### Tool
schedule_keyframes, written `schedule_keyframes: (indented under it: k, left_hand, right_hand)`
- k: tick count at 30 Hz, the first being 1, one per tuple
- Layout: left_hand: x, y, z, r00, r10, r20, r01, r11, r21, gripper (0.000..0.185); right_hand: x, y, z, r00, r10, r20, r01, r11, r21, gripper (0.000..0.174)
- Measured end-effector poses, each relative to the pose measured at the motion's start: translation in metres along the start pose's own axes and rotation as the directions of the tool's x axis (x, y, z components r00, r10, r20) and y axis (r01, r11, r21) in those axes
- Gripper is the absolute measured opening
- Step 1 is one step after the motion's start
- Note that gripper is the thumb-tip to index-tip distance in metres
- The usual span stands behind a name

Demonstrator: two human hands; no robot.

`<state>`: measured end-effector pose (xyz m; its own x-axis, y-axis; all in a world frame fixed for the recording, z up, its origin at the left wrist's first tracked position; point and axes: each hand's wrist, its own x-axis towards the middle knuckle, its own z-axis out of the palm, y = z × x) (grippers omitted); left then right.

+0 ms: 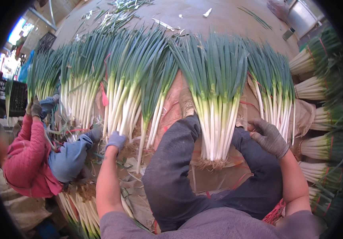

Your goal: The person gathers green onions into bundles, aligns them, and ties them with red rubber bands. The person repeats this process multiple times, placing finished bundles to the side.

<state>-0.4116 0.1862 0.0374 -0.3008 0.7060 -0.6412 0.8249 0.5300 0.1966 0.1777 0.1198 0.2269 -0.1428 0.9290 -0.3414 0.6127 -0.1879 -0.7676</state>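
Observation:
A sheaf of long green onions [214, 125] lies between my legs, its roots towards me and its leaves fanned away. My left hand [116, 141], in a pale purple glove, is at the lower white stalks of another pile of green onions [126, 98]; its fingers are partly hidden there. In a dirty grey glove, my right hand [268, 137] hovers over my right knee, fingers bent and apart with nothing visible in them. Just beyond it lies a further group of green onions [274, 95]. One loose green onion [142, 137] rests right of my left hand.
Several tied green onion bundles [313, 146] are stacked along the right. A co-worker in a pink jacket [29, 158] sits at the left, gloved hands on onions near a black crate [17, 95]. Red strings [274, 212] lie by my right hip. Leaf scraps [117, 18] litter the far floor.

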Motion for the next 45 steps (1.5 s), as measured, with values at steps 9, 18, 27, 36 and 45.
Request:
schedule_keyframes:
  k: [9,18,27,36,45]
  left_hand:
    - [-0.184,0.058,-0.020,0.984,0.176,-0.037,-0.165,0.803,-0.572,0.019]
    - [-0.393,0.105,0.041,0.985,0.158,-0.072,-0.137,0.454,-0.881,0.019]
    - [-0.364,0.188,0.172,0.927,0.364,-0.088,-0.172,0.206,-0.963,0.019]
    - [-0.262,0.219,0.293,0.994,0.104,0.032,-0.044,0.648,-0.760,0.040]
    - [-0.203,0.214,0.309,0.975,-0.110,-0.195,-0.012,0.846,-0.534,0.039]
  right_hand:
    - [0.013,0.013,0.023,0.947,-0.321,-0.001,0.297,0.880,-0.371,0.035]
    - [-0.002,-0.064,0.079,0.947,-0.288,0.143,0.214,0.896,0.390,0.035]
    - [0.046,-0.076,0.106,0.987,-0.092,0.129,0.060,0.971,0.234,0.022]
    - [0.153,0.054,0.128,0.987,0.163,0.010,-0.160,0.950,0.270,0.036]
    - [0.187,0.105,0.165,0.962,0.267,-0.049,-0.270,0.919,-0.288,0.043]
